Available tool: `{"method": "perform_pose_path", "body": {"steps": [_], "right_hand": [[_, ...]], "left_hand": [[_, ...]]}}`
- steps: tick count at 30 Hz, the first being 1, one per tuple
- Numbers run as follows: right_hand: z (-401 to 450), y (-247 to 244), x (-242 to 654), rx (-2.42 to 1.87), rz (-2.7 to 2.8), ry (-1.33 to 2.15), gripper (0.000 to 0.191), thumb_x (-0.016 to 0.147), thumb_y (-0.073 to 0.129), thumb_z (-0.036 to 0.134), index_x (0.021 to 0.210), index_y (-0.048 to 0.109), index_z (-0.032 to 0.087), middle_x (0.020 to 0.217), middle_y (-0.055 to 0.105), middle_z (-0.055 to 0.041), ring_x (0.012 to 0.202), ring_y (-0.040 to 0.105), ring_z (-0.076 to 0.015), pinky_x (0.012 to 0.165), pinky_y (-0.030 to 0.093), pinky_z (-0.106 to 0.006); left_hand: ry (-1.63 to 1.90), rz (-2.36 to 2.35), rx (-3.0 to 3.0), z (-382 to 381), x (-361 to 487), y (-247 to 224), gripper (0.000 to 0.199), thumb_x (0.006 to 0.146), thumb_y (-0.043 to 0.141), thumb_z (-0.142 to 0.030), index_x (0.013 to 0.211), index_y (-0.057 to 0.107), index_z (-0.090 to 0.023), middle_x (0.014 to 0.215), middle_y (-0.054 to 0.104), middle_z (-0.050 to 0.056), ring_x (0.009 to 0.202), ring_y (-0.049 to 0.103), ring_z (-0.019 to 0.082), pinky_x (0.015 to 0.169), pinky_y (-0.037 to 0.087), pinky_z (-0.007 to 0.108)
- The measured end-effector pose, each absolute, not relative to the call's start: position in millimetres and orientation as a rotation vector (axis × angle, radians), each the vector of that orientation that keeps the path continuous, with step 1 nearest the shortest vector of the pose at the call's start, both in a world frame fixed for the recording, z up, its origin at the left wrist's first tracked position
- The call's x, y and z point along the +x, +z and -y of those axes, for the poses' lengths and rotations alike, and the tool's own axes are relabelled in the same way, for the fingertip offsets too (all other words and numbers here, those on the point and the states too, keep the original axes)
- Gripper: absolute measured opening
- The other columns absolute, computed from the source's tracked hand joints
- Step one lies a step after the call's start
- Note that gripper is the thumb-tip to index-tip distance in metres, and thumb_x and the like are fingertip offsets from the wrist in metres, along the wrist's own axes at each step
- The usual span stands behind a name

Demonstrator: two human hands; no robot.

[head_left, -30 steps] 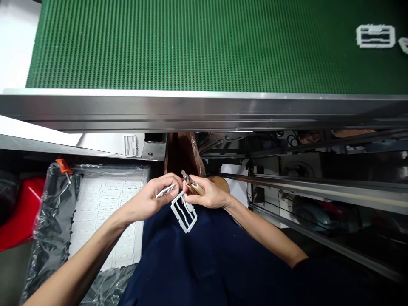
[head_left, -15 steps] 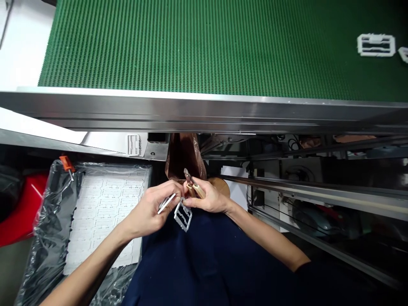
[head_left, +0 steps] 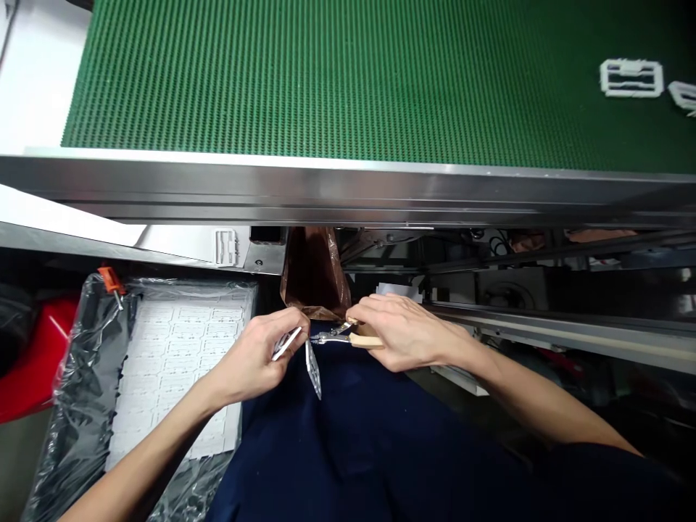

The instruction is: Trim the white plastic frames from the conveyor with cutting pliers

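Note:
Closed around a white plastic piece [head_left: 286,344], my left hand [head_left: 266,353] also pinches a second white frame [head_left: 312,370] that hangs edge-on below its fingertips. My right hand [head_left: 405,332] grips pliers-like cutters [head_left: 365,341] with cream handles. The cutters' metal jaws point left and reach the top of the hanging frame beside my left fingertips. Whether the jaws touch it is too small to tell. Both hands are over the dark blue clothing on my lap, in front of an open brown plastic bag [head_left: 315,272].
A metal rail [head_left: 348,190] edges the green conveyor belt [head_left: 304,80], which carries white frames [head_left: 631,78] at the right. Another frame [head_left: 225,247] lies on a ledge. At left, a plastic-lined bin [head_left: 92,406] holds rows of white pieces [head_left: 174,362] and an orange-handled tool [head_left: 112,281].
My right hand has moved right and turned, swinging the cutters' jaws leftward to the hanging frame. That frame has turned edge-on. The frames on the belt have shifted slightly left.

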State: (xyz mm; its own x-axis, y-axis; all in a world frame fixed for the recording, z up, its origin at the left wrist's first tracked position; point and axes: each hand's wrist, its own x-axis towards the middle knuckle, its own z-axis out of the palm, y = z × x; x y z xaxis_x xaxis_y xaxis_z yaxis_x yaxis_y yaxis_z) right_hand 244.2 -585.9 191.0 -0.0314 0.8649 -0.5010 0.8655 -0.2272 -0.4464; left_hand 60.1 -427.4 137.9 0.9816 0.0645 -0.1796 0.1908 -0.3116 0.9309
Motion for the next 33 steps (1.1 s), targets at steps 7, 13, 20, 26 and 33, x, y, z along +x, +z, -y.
{"method": "perform_pose_path", "body": {"steps": [7, 13, 20, 26, 33], "right_hand": [[574, 198, 250, 1.994, -2.053, -1.034, 0.013, 0.073, 0.048, 0.022, 0.085, 0.050, 0.018, 0.080, 0.056, -0.0040, 0.069, 0.049, -0.0164, 0.065, 0.033, -0.029], [571, 200, 255, 1.911, -2.090, -0.994, 0.014, 0.071, 0.050, 0.020, 0.085, 0.050, 0.017, 0.078, 0.056, -0.0043, 0.069, 0.050, -0.0171, 0.064, 0.034, -0.029], [569, 200, 256, 1.886, -2.092, -1.020, 0.018, 0.070, 0.050, 0.019, 0.087, 0.053, 0.017, 0.078, 0.057, -0.0044, 0.068, 0.051, -0.0169, 0.064, 0.035, -0.029], [559, 214, 253, 1.853, -2.048, -0.943, 0.015, 0.071, 0.053, 0.019, 0.086, 0.057, 0.016, 0.074, 0.057, -0.0053, 0.065, 0.053, -0.0170, 0.059, 0.032, -0.029], [549, 219, 253, 1.811, -1.963, -1.039, 0.013, 0.071, 0.055, 0.018, 0.081, 0.062, 0.016, 0.060, 0.055, -0.0040, 0.051, 0.048, -0.0139, 0.052, 0.025, -0.028]], "left_hand": [[-0.116, -0.179, 1.873, 430, 62, 139, 0.032, 0.055, 0.035, 0.006, 0.072, 0.043, -0.019, 0.071, 0.047, -0.002, 0.064, 0.042, 0.013, 0.059, 0.032, 0.026], [-0.111, -0.181, 1.868, 432, 63, 140, 0.030, 0.056, 0.035, 0.005, 0.072, 0.043, -0.019, 0.071, 0.047, -0.002, 0.063, 0.041, 0.013, 0.058, 0.031, 0.026], [-0.111, -0.187, 1.871, 431, 65, 142, 0.031, 0.054, 0.035, 0.006, 0.072, 0.044, -0.019, 0.069, 0.047, -0.003, 0.061, 0.040, 0.013, 0.057, 0.031, 0.025], [-0.117, -0.171, 1.872, 432, 67, 143, 0.030, 0.055, 0.035, 0.005, 0.072, 0.044, -0.019, 0.068, 0.046, -0.003, 0.060, 0.040, 0.012, 0.056, 0.030, 0.025], [-0.134, -0.166, 1.854, 435, 66, 138, 0.027, 0.058, 0.037, 0.004, 0.071, 0.042, -0.019, 0.069, 0.046, -0.003, 0.061, 0.041, 0.013, 0.057, 0.031, 0.026]]}}
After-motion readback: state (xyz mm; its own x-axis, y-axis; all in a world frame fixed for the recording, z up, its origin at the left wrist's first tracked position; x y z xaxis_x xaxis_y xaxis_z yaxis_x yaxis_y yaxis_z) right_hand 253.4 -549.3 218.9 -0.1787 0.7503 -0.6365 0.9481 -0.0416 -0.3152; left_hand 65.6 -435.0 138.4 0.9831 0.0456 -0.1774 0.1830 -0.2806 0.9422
